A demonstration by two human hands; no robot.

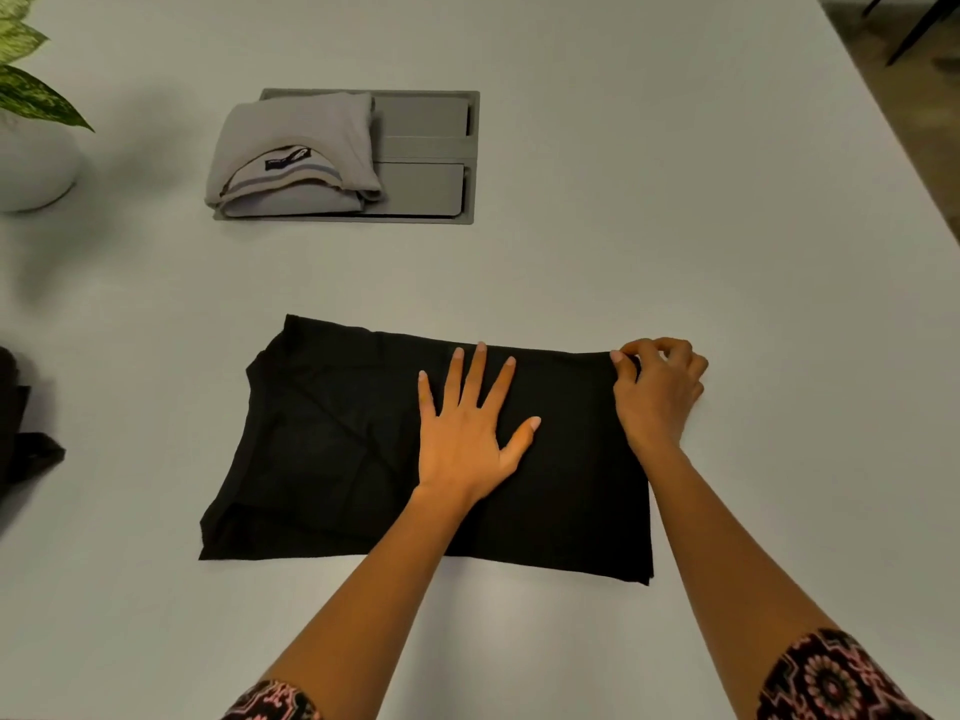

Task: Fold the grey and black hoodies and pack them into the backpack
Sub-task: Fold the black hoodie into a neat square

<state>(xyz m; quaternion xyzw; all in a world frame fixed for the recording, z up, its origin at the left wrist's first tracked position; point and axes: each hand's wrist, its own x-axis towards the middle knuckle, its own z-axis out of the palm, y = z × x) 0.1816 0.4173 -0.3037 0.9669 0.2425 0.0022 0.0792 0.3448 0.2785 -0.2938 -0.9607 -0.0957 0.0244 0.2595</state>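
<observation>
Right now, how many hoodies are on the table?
2. The grey hoodie lies folded, far left, on a recessed panel; the black hoodie lies flat, nearer, centre. The dark fabric at the left edge might be another.

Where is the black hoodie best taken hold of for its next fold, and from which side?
Probably the right edge of the black hoodie, from the right: it lies flat, the right hand pinches its far right corner, and the left hand presses its middle as an anchor.
</observation>
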